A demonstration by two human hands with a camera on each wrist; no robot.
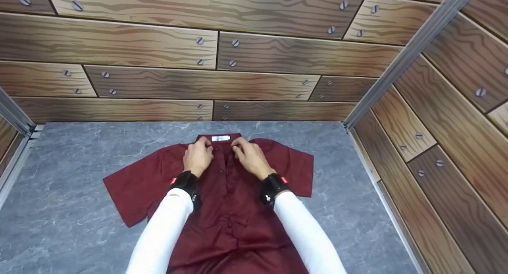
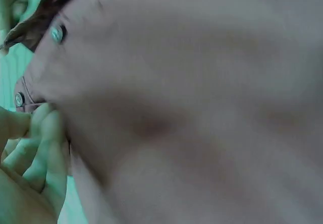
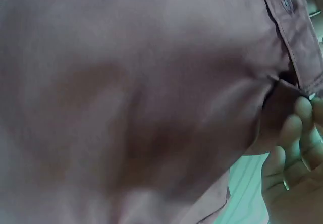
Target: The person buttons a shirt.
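A dark red short-sleeved shirt (image 1: pixel 214 210) lies front side up on the grey marbled surface, its collar at the far end and a white label (image 1: pixel 220 138) inside the neck. My left hand (image 1: pixel 197 155) pinches the left collar edge; in the left wrist view that hand (image 2: pixel 35 163) is beside a small button (image 2: pixel 19 99). On the opposite side of the neck opening, my right hand (image 1: pixel 252 157) pinches the other collar edge. The right wrist view has the hand (image 3: pixel 295 168) at the collar, below a buttonhole (image 3: pixel 286 3). Both sleeves are spread outward.
The grey marbled surface (image 1: pixel 349 226) surrounds the shirt. A wood-patterned back wall (image 1: pixel 158 81) with printed screws rises behind it, and a similar wall (image 1: pixel 448 155) stands to the right. Metal rails (image 1: pixel 408 52) run along the corners.
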